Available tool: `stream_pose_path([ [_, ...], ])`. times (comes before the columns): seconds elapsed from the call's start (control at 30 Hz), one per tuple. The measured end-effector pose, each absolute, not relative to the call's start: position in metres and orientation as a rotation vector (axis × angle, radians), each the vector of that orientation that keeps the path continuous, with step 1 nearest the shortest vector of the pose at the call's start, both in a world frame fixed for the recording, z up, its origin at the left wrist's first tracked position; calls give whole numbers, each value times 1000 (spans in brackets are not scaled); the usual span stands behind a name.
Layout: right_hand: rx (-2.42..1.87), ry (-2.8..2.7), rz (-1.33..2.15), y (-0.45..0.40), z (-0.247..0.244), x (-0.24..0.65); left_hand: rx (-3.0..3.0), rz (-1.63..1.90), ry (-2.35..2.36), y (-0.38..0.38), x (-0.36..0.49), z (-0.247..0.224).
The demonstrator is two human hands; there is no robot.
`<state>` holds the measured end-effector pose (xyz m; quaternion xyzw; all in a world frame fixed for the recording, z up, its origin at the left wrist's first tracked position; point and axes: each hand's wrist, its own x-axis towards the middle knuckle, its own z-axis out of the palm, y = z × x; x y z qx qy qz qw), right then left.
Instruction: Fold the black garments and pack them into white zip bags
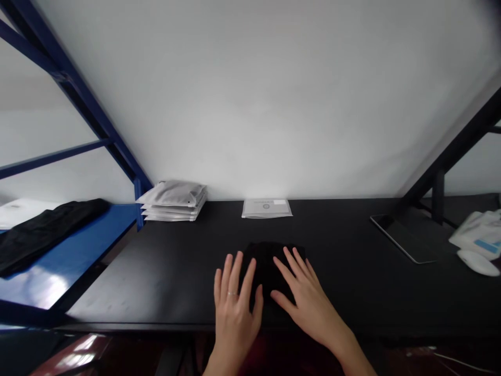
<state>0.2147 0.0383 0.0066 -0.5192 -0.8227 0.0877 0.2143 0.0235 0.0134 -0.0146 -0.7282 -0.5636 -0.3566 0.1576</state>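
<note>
A folded black cloth (270, 266), probably a garment, lies on the black tabletop (156, 282) in front of me. My left hand (235, 308), with a ring on one finger, rests flat on its near left part. My right hand (309, 308) lies on its right side with the fingers spread. Neither hand closes around the cloth, and the hands hide its near edge. A flat frosted packet with a printed label (266, 208) lies farther back against the wall.
A stack of frosted bags (172, 201) stands at the table's back left. Blue metal shelving (66, 250) holding black cloth (43, 235) is on the left. On the right are a dark tablet (403, 238), a white mouse (477, 262), white packages (477, 235) and a dark frame post (438, 196).
</note>
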Motion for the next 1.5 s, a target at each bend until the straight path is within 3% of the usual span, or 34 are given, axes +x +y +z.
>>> stream_pose_path([
  [0.17,-1579,-1787,155,32,11,231,-2387,-820,-1448,6,33,-17],
  [0.3,-1682,-1730,231,33,8,240,-2439,-700,-1477,9,35,-18],
  [0.7,-1446,-1504,208,42,-6,216,-2593,-813,-1438,6,39,-20],
  [1.0,-1298,-1679,-294,43,18,226,-2581,-766,-1335,20,13,-16],
  [1.23,-949,-2060,42,27,28,206,-2621,-723,-1283,19,17,-19],
  [1.4,-1184,-1871,52,39,22,213,-2591,-744,-1317,20,17,-19],
  [1.5,-1319,-2028,38,50,9,209,-2582,-756,-1290,22,19,-20],
])
